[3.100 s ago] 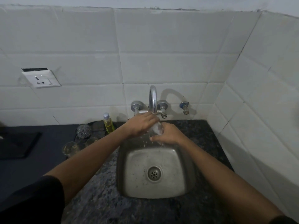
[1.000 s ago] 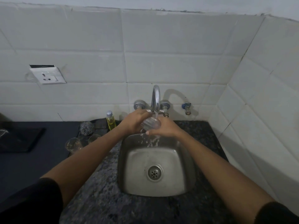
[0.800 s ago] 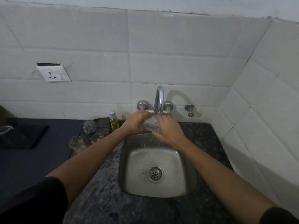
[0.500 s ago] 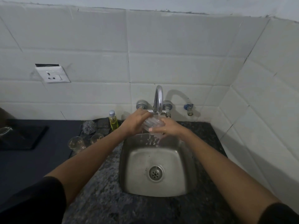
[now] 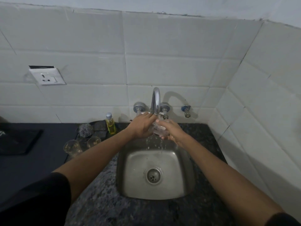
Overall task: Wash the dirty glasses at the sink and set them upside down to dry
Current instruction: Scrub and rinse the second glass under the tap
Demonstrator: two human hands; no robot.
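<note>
A clear glass point(image 5: 158, 130) is held under the curved tap point(image 5: 155, 100), above the back of the steel sink point(image 5: 125, 176). My left hand point(image 5: 143, 125) grips it from the left and my right hand point(image 5: 172, 131) wraps it from the right; the hands hide most of it. Water drips from the glass into the sink. Two more clear glasses stand upright on the counter to the left, one point(image 5: 71, 147) nearer the edge and one point(image 5: 93, 141) partly behind my left forearm.
A steel scrubber point(image 5: 85, 130) and a small yellow soap bottle point(image 5: 110, 123) sit by the wall left of the tap. A dark tray point(image 5: 17, 141) lies at far left. Tiled walls close in behind and on the right; a socket point(image 5: 47, 77) is on the wall.
Both hands have kept turning and rubbing the glass under the running tap. My right hand has shifted slightly lower on it. The glasses on the counter have not moved.
</note>
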